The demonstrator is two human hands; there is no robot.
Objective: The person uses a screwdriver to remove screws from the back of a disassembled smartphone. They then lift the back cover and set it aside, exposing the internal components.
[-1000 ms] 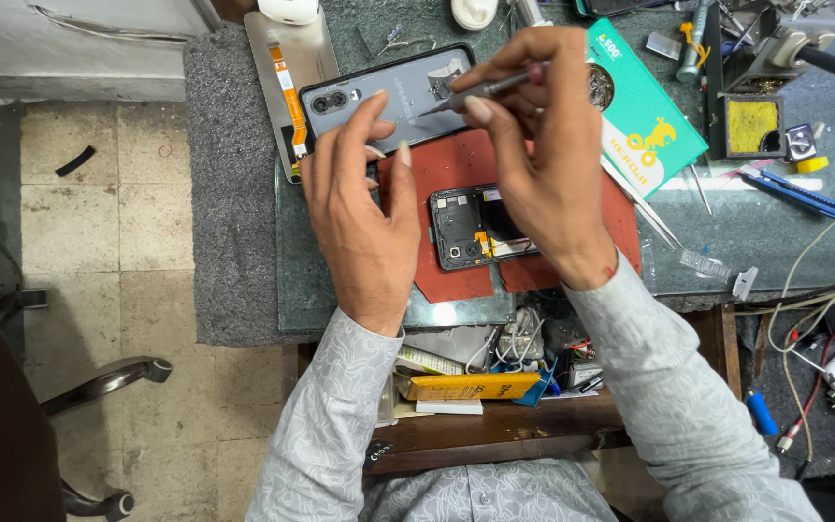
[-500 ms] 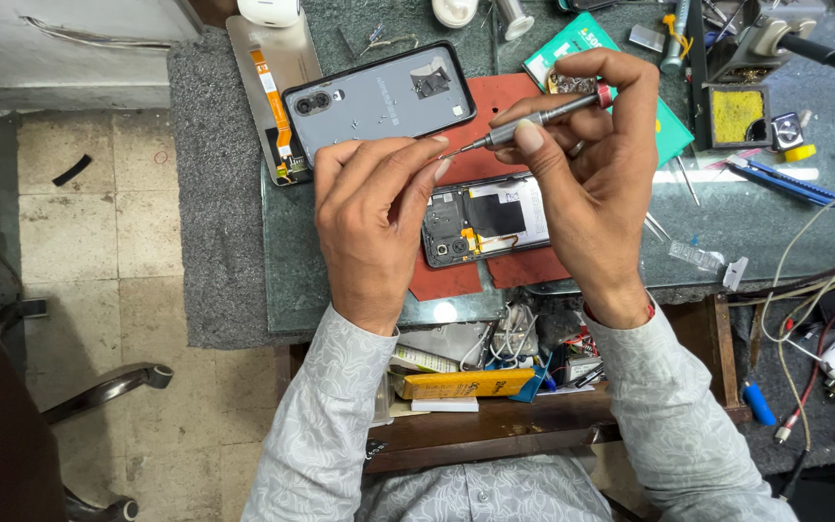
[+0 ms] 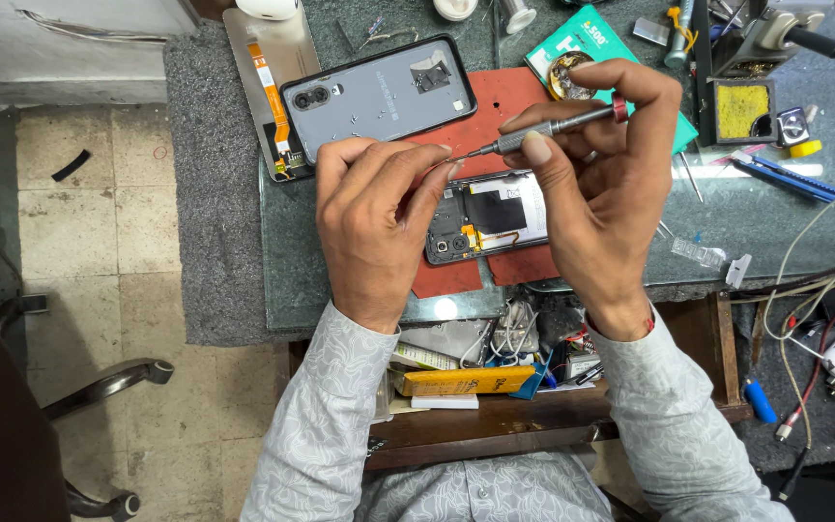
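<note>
head view: right hand [image 3: 611, 193] grip pinching screwdriver [image 3: 543, 129]; left hand [image 3: 379, 222] fingertips pinched at tip.

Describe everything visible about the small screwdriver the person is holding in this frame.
The slim precision screwdriver with a grey metal shaft and red end cap lies nearly level, tilted slightly up toward the cap. The right hand pinches it between thumb and fingers, forefinger curled over the cap. Its thin dark tip points left and meets the fingertips of the left hand. It hangs above the opened black phone body on the red work mat.
</note>
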